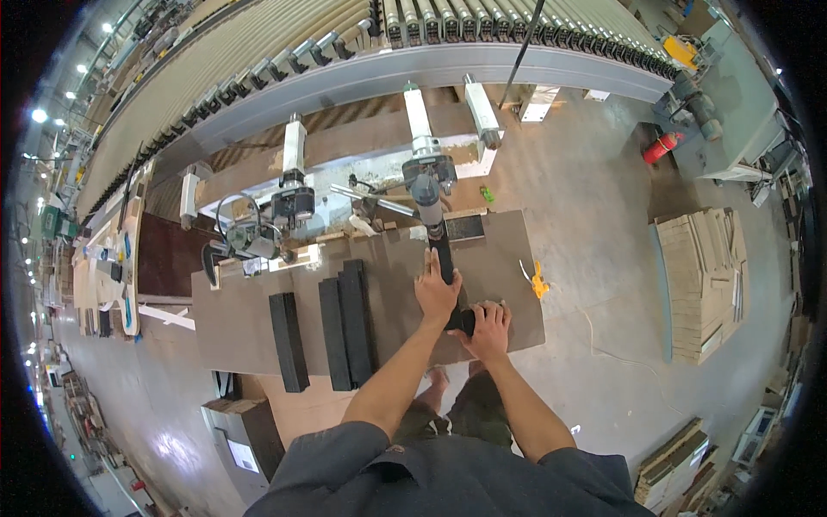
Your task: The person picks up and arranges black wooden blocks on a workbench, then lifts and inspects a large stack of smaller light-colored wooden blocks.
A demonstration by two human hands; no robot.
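A long black bar lies on the brown tabletop, its far end beneath a clamped machine head. My left hand is closed over the bar's middle, with fingers pointing along it and the thumb on its right side. Around the near end my right hand is closed, its fingers bent; part of the bar is hidden under both hands. To the left rest a pair of black bars side by side and one single black bar.
A second machine head and a motor unit line the table's far edge, below a roller conveyor. Right of the table sit a yellow tool, a thin cable on the floor, a stack of boards and a red fire extinguisher.
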